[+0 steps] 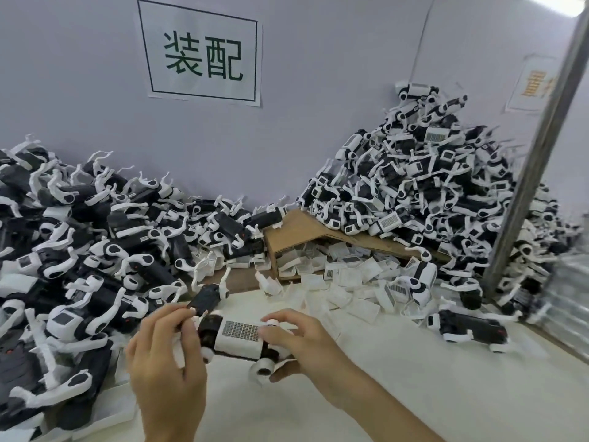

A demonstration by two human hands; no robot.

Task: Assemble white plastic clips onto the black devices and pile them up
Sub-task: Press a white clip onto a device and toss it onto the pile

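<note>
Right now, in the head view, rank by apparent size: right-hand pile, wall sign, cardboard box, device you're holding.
1. right-hand pile
2. wall sign
3. cardboard box, partly buried
4. held device, smallest though nearest the camera

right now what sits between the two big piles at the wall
Head view: a cardboard box lies between the left pile and right pile, white clips spilling beneath.

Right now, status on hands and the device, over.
Left hand grips the black device. Right hand holds its other end; white clip on top. Loose clips lie beyond, apart.
</note>
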